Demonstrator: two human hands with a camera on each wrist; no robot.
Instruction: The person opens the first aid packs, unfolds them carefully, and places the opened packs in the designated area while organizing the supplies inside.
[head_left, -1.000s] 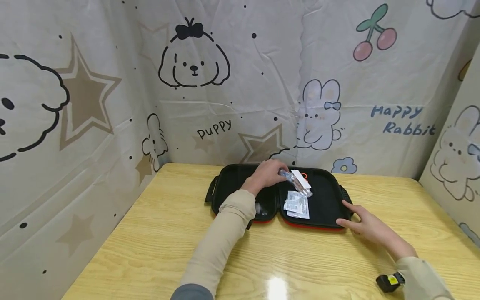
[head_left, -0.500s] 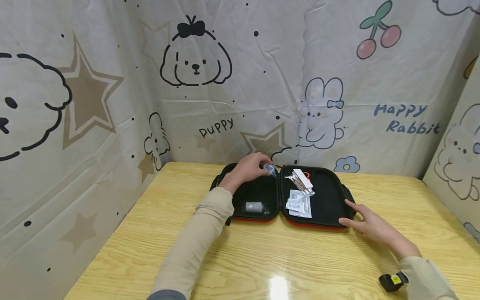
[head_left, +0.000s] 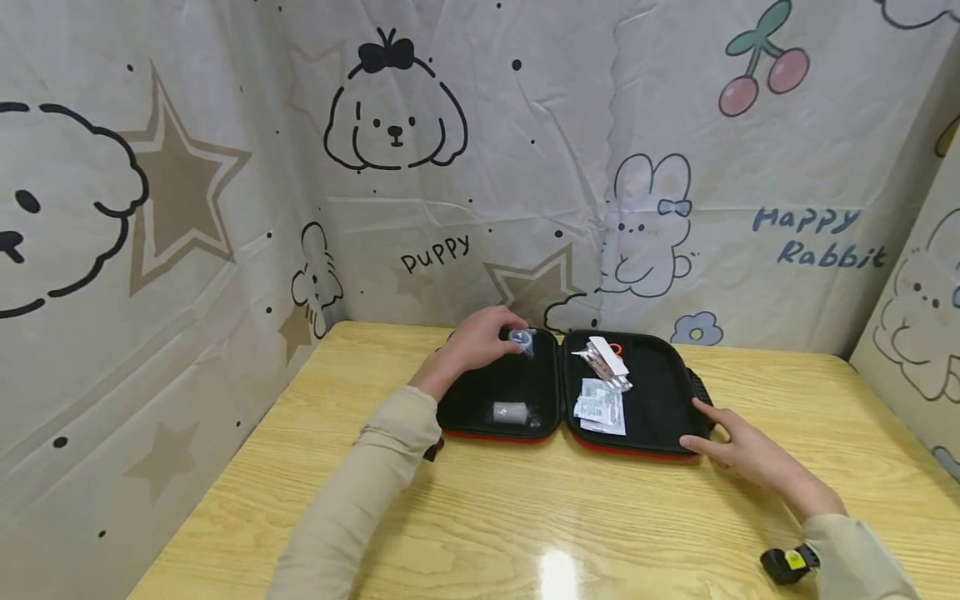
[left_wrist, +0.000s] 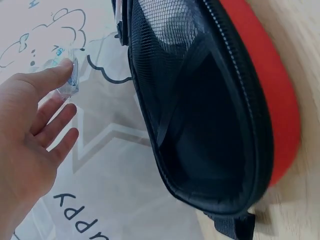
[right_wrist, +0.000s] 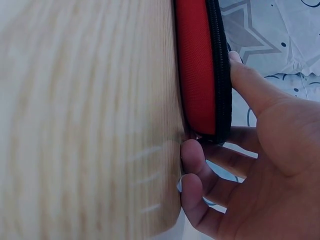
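A black-lined, red-shelled zip case [head_left: 660, 408] lies unfolded on the table. My left hand [head_left: 480, 337] pinches a small clear plastic packet with blue print [head_left: 521, 340] between thumb and index finger, over the back of the case's left half. In the left wrist view the packet [left_wrist: 70, 80] is partly covered by the thumb, and the other fingers are loosely bent. My right hand [head_left: 738, 450] grips the right edge of the case; in the right wrist view its thumb lies on the zipped rim [right_wrist: 223, 75] and its fingers curl at the corner.
In the right half lie white paper sachets [head_left: 600, 407], a bundle of thin wrapped items [head_left: 606, 367] and an orange loop [head_left: 617, 349]. A white roll [head_left: 512, 412] sits behind mesh in the left half. A printed curtain [head_left: 420, 225] hangs behind the wooden table [head_left: 480, 508].
My left hand has moved left with the clear packet, from above the right half to over the left half. The wrapped bundle stays in the right half. The right hand keeps its place.
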